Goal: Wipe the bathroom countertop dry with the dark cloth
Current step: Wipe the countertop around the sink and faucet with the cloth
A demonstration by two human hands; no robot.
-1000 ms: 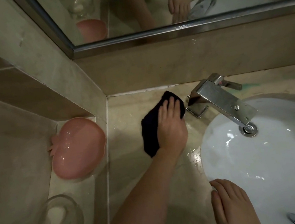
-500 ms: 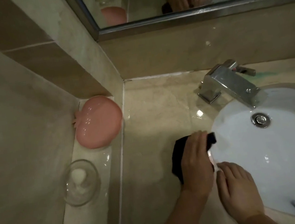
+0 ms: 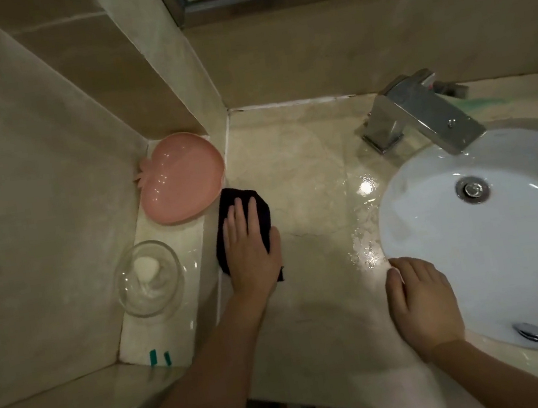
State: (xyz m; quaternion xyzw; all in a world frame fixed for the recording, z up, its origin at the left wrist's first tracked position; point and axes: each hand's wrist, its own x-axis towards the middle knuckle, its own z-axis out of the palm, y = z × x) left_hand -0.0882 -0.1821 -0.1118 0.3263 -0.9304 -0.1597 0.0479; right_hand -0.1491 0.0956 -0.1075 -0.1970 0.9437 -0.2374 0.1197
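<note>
The marble table (image 3: 308, 170) is wet beside the sink (image 3: 473, 244). The dark cloth (image 3: 227, 209) is pressed flat under the left hand (image 3: 249, 248), fingers straight, for wiping. The right hand (image 3: 422, 299), relaxed, is rested on the sink's rim, likely for support.

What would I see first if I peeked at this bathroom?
Probably the big white sink at the right, with its shiny metal tap behind it. Next, the left hand pressing a dark cloth flat on the wet countertop, beside a pink dish on the lower ledge.
</note>
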